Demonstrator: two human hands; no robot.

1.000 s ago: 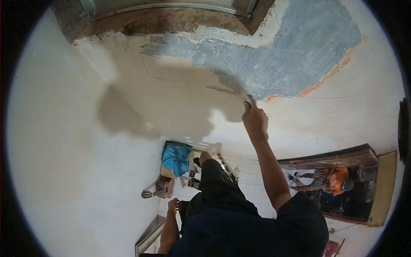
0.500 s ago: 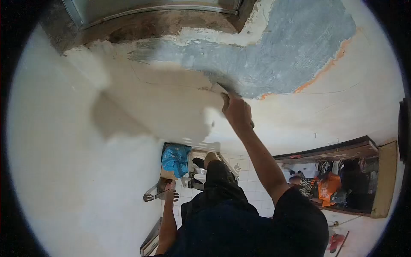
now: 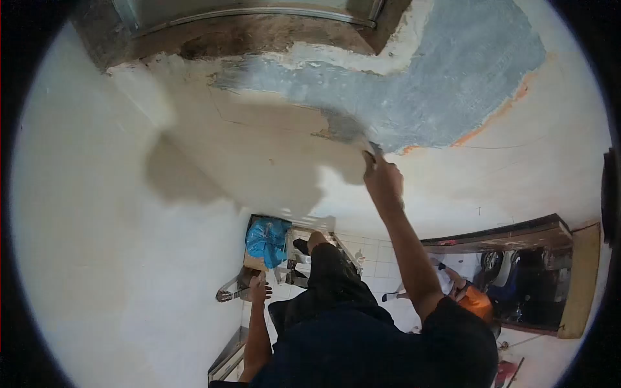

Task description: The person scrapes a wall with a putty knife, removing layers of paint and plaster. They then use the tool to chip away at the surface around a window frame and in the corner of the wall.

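My right hand [image 3: 384, 177] is closed on the handle of a scraper [image 3: 371, 147], its blade against the wall at the lower edge of a grey patch [image 3: 453, 77]. Cream paint [image 3: 272, 139] surrounds the patch, with an orange edge at the right. My left hand [image 3: 260, 288] hangs low at the left with its fingers apart, beside a guitar headstock [image 3: 224, 295]. Whether it touches the guitar is hard to tell.
A window frame [image 3: 259, 11] runs along the top. Below are a blue plastic bag [image 3: 266, 240], a stepladder [image 3: 349, 253] under my legs and white floor tiles [image 3: 381, 271]. Through an opening at the right, a person in orange [image 3: 477, 302] is near a motorcycle wheel [image 3: 491, 260].
My right hand and the scraper have moved right and slightly down. More grey shows where the blade was. The person in orange has shifted lower and to the left.
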